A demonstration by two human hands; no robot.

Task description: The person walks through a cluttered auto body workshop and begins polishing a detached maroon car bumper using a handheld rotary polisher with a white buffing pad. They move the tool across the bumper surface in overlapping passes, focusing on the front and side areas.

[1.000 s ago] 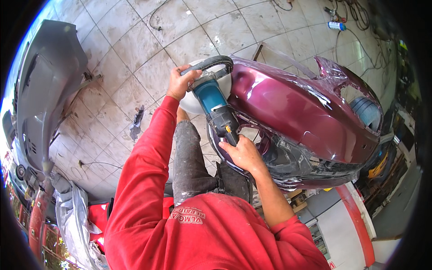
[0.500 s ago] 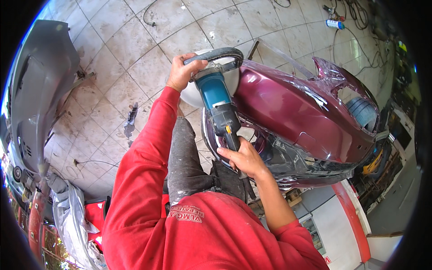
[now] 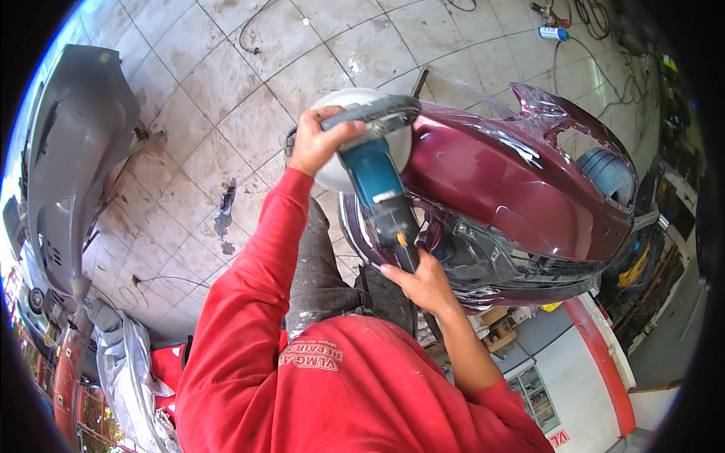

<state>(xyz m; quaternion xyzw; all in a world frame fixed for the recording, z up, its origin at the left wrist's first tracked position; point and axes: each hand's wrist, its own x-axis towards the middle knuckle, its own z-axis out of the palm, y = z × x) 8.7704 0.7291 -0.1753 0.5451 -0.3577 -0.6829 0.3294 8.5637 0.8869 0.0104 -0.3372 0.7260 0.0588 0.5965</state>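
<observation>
A teal and black rotary polisher [image 3: 375, 175] is held in both of my hands. My left hand [image 3: 320, 142] is wrapped round the left end of its black loop handle [image 3: 377, 113]. Its slim rear grip is in my right hand [image 3: 424, 282], thumb along the near side. The round white pad [image 3: 330, 178] lies beneath the polisher's head, beside the left end of a glossy maroon bumper [image 3: 491, 181]. I cannot tell whether pad and bumper touch. White streaks mark the bumper's far edge, and clear film clings to parts of it.
A grey body panel [image 3: 79, 143] stands at the left. Cables and a blue-and-white can [image 3: 553, 33] lie on the stained tile floor [image 3: 226, 98] at the far right. Grey sheeting [image 3: 128, 370] hangs at the lower left. A dark tyre [image 3: 604, 175] shows through the bumper's opening.
The polisher and both hands have shifted a little right and nearer to me, the tool tilting slightly. The loop handle is blurred now. Both grips are unchanged.
</observation>
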